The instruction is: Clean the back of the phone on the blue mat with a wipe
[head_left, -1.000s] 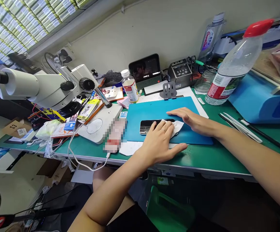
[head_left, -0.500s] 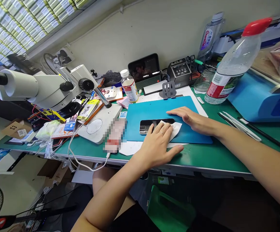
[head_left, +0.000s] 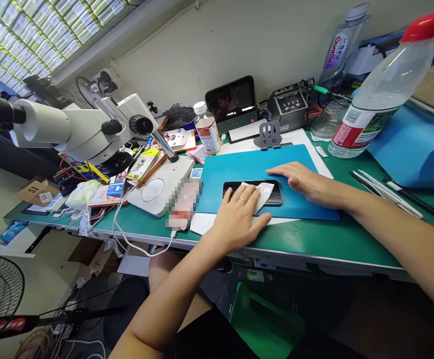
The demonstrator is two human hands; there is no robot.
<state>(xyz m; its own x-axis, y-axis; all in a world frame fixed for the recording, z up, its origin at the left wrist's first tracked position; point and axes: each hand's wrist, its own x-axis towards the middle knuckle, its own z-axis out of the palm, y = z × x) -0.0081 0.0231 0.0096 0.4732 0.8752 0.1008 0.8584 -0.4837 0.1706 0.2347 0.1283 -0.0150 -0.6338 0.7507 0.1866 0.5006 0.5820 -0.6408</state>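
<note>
My left hand (head_left: pixel 237 214) lies over a black-screened smartphone (head_left: pixel 276 193), its fingers bent lightly onto a white tissue (head_left: pixel 264 195) that it holds against the glass. A ring shows on one finger. The phone rests face up on a blue mat (head_left: pixel 217 172), and the hand and tissue hide its middle. To the right, my right hand (head_left: pixel 301 182) hovers or rests over the mat just beside the phone's far right corner; I cannot tell whether it touches the mat. Its fingers are stretched out with nothing in them.
A microscope (head_left: pixel 86 134) stands left, beside a blurred-out phone-like thing (head_left: pixel 185 202) on a white cable (head_left: pixel 142 254). Behind the mat are a small bottle (head_left: pixel 206 130), a grey stand (head_left: pixel 269 134) and a black device (head_left: pixel 290 107). A red-capped bottle (head_left: pixel 374 114) and tweezers (head_left: pixel 389 197) lie rightward.
My left hand and the tissue have slid left along the phone, uncovering more of its right end. My right hand stays near the phone. The view has shifted slightly.
</note>
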